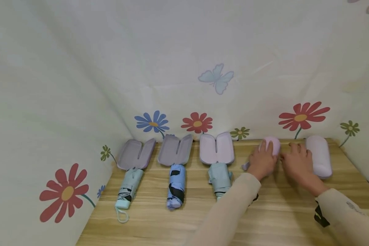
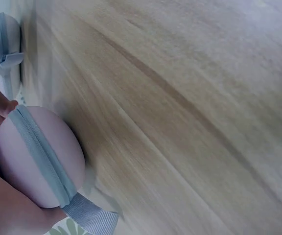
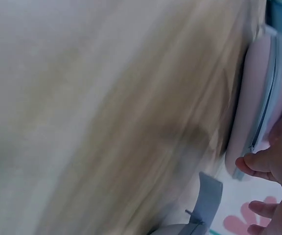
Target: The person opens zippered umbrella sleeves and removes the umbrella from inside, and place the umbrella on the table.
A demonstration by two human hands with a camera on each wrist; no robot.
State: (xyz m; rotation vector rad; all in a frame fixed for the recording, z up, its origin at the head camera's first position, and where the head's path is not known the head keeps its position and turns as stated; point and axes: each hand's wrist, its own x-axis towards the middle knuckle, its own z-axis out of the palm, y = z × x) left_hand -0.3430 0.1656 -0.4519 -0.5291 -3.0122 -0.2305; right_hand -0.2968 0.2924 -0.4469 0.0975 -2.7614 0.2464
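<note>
My left hand grips a pink zippered case lying on the wooden table, its fingers over the top. In the left wrist view a grey zipper band runs round the case, with a grey strap at one end. My right hand is just right of that case, in front of a second closed pink case. The right wrist view shows its thumb and forefinger pinching the small zipper pull at the end of the zipper, while the other fingers are spread.
Left of my hands lie three spread-open cases, one pink and two greyish. Before them lie folded umbrellas: a green one, a blue one and another green one with a loop. A flowered cloth hangs behind.
</note>
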